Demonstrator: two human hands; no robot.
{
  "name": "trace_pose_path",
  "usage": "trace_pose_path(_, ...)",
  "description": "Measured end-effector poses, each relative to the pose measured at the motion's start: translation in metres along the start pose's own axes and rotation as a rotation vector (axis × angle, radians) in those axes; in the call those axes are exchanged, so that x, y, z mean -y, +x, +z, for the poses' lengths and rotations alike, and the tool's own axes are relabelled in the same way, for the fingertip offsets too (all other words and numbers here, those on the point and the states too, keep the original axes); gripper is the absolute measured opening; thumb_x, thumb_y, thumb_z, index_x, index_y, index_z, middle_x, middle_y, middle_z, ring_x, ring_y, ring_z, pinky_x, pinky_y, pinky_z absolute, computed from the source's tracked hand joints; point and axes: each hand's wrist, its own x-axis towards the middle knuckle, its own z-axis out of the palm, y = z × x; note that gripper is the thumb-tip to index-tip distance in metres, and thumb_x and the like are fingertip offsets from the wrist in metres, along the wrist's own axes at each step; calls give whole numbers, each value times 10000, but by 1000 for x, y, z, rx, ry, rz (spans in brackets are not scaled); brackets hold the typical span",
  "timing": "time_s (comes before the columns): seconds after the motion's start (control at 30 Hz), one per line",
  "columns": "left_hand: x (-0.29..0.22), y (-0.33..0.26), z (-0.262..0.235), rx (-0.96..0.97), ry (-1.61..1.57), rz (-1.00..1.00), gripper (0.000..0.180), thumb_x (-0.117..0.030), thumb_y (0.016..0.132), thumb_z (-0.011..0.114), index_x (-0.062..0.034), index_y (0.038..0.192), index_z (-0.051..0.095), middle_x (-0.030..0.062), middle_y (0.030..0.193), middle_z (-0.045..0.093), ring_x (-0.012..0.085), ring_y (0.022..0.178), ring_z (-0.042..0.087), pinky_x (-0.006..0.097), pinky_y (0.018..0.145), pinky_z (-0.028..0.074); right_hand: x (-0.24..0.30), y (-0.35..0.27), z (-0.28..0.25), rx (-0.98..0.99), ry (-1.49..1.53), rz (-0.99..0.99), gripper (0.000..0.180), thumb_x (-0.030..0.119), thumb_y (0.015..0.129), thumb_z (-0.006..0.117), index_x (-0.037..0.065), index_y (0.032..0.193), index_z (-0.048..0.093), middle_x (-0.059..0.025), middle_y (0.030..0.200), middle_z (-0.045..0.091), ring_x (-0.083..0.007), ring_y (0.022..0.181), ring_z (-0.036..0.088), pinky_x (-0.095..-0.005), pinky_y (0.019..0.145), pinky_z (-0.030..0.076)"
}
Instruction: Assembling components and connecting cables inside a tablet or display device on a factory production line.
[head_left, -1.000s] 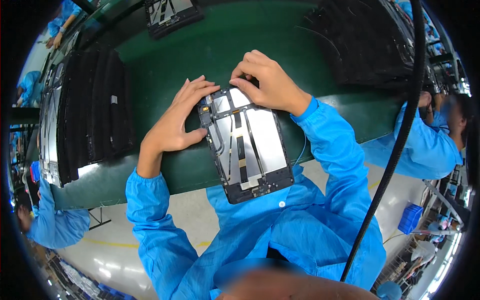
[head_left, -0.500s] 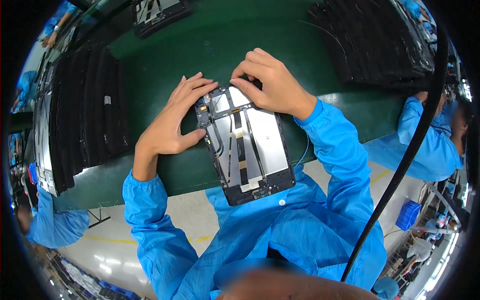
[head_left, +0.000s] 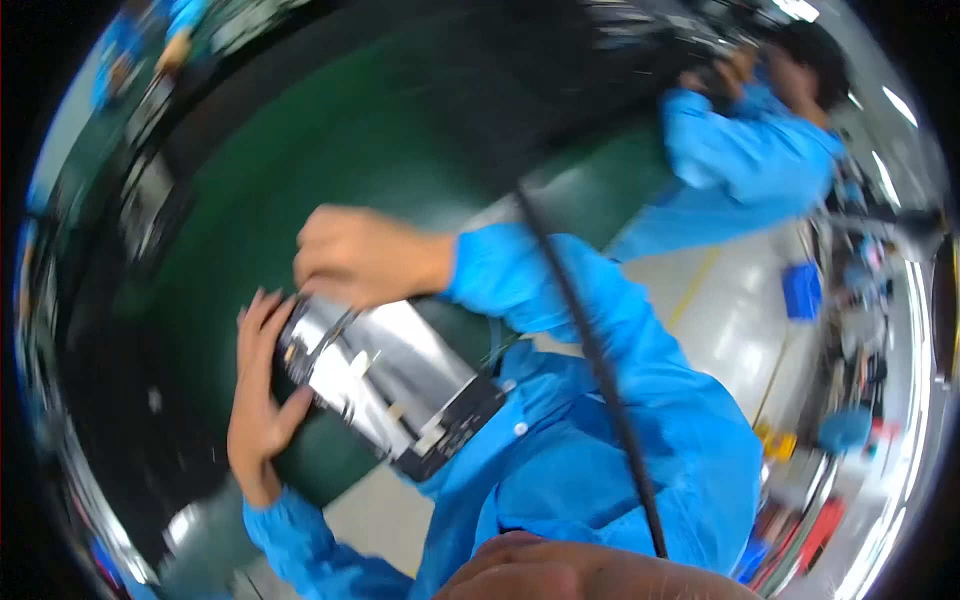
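An opened tablet (head_left: 415,355), its silver inside and dark frame showing, lies tilted at the table's near edge, its lower end toward my body. My left hand (head_left: 258,395) holds it along the left side, thumb against the edge and fingers reaching to the upper left corner. Over its upper edge is my right hand (head_left: 365,255), fingers curled in and pressed together. Whatever is between those fingers is hidden, and motion blurs the picture.
Dark stacks of flat pieces stand on the green table (head_left: 290,150), one stack (head_left: 130,400) at the left, another (head_left: 500,90) at the back. A black cable (head_left: 590,350) crosses before my right arm. A co-worker (head_left: 750,150) sits at the right; a blue bin (head_left: 802,291) stands beyond.
The whole view has swung, so the tablet and both hands appear further left and lower, and the tablet looks more slanted. Both hands keep their places on the tablet.
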Motion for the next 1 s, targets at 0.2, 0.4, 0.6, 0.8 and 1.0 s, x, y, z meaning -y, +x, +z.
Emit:
trace_pose_path(0.2, -5, -11, 0, 38, -5, -65, 987, -459, 861, 732, -3, 1700, 484, 276, 1795, 382, 471, 1728, 242, 619, 1423, 20, 12, 1, 7, -16, 209, 108, 112, 190, 913, 809, 90, 931, 763, -136, 957, 676, -379, 1004, 643, -504, 890, 533)
trace_pose_path(0.4, -6, -11, 3, 48, -19, -107, 983, -438, 858, 732, 11, 1696, 484, 266, 1794, 392, 454, 1732, 236, 605, 1425, 4, 14, -2, 5, -52, -22, 13, 117, 202, 873, 842, 118, 851, 763, -111, 956, 661, -352, 1022, 640, -505, 881, 520)
trace_pose_path(0.6, 6, -20, 0, 21, -41, -85, 878, -374, 972, 714, 8, 1720, 456, 250, 1847, 334, 436, 1749, 212, 529, 1420, 120, 5, 3, 16, -49, 9, -141, 169, 234, 791, 806, 91, 817, 719, -124, 897, 630, -365, 941, 638, -501, 837, 527)
trace_pose_path(0.8, -2, 4, 9, -61, -9, -8, 814, -169, 816, 732, -46, 1611, 600, 223, 1737, 482, 475, 1707, 314, 609, 1420, 134, 12, -1, -10, -12, -40, -106, 153, 192, 832, 809, 78, 804, 712, -115, 883, 622, -346, 928, 626, -487, 826, 535)
trace_pose_path(1.0, -13, -19, 17, -213, 15, -66, 790, -152, 826, 729, -25, 1593, 585, 217, 1651, 566, 471, 1622, 429, 587, 1375, 273, 33, 1, -13, 54, 77, -14, 134, 30, 794, 817, 55, 819, 687, -100, 863, 569, -315, 849, 583, -438, 717, 514)
